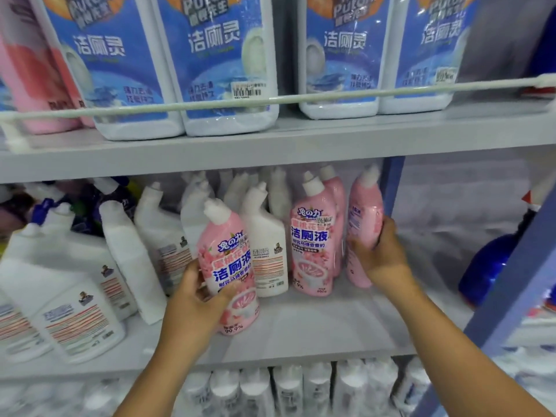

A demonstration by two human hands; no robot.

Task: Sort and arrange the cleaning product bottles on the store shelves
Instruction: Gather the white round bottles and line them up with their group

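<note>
My left hand (198, 299) grips a pink toilet-cleaner bottle (230, 266) with a white angled cap, label facing me, tilted near the front of the middle shelf (316, 326). My right hand (382, 251) holds a second pink bottle (362, 224) by its side, back label toward me, at the right end of the shelf beside the blue upright. Between them stand two more pink bottles (313, 248), label forward. White angled-neck bottles (266, 245) stand in rows behind and to the left.
Large blue-labelled white jugs (222, 64) fill the upper shelf behind a white rail (270, 100). Leaning white bottles (78, 299) crowd the left of the middle shelf. A blue upright post (511, 284) and a blue bottle (493, 266) are at right. White bottles (285, 389) line the shelf below.
</note>
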